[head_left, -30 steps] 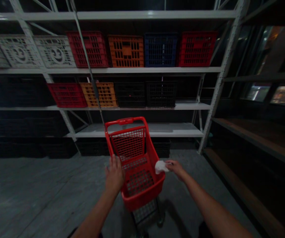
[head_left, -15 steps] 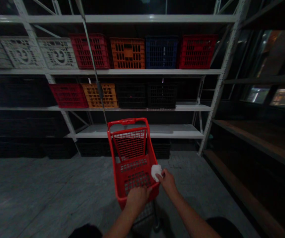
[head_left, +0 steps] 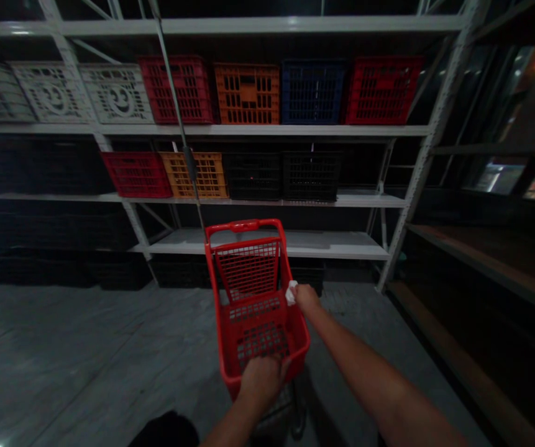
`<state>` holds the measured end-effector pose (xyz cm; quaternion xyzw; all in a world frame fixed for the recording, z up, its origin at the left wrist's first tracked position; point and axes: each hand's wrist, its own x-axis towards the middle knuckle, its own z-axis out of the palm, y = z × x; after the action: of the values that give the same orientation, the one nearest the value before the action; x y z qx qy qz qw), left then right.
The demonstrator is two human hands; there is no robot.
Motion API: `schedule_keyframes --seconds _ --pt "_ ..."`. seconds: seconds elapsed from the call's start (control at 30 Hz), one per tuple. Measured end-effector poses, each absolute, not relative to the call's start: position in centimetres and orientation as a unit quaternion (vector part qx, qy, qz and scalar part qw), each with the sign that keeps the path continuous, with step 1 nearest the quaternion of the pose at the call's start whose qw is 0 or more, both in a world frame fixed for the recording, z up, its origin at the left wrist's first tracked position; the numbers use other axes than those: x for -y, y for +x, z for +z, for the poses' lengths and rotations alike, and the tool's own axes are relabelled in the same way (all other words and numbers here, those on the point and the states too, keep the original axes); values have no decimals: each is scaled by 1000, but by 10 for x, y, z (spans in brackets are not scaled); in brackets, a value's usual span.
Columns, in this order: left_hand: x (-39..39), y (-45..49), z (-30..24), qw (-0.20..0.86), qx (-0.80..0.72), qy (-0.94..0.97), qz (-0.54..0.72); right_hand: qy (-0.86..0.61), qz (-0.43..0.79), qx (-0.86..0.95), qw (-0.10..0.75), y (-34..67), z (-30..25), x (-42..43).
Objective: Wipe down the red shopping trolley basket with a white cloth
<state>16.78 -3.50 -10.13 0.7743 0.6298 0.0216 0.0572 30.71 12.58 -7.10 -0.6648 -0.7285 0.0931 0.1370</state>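
A small red shopping cart (head_left: 218, 323) stands on the floor in front of me, its handle on the far side. My left hand (head_left: 263, 377) is closed over the near rim of its basket, thumb along the edge. On the right rim, farther up, my right hand (head_left: 306, 299) is closed around a white cloth (head_left: 291, 292), pressed against the red plastic. Most of the cloth is hidden by the fingers. The basket's grid floor and back panel are in sight.
Behind the cart runs a metal shelving rack (head_left: 267, 130) with an orange crate (head_left: 247, 93), a blue crate (head_left: 314, 92) and several others. A thin pole (head_left: 176, 112) rises from the cart's left handle side. Dark shelves (head_left: 481, 248) stand at the right.
My right hand has moved the cloth forward along the cart's right rim, away from the near corner. My left hand stays on the near rim. The view has shifted slightly.
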Motion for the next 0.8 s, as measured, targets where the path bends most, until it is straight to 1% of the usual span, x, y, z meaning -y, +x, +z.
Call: schedule_keyframes --seconds 0.13,0.4,0.5,0.63,0.8 --pt "34 161 -100 48 -629 776 16 -648 85 745 135 301 -67 -135" --pt "29 158 -104 45 -626 778 26 -620 99 768 129 324 -117 -24" --pt "31 161 -107 36 -614 788 36 -626 110 759 139 329 -124 -10" --pt "40 160 -105 46 -606 794 23 -628 92 761 134 328 -110 -30" --pt "61 150 -102 62 -598 799 -2 -632 74 763 114 315 -76 -95"
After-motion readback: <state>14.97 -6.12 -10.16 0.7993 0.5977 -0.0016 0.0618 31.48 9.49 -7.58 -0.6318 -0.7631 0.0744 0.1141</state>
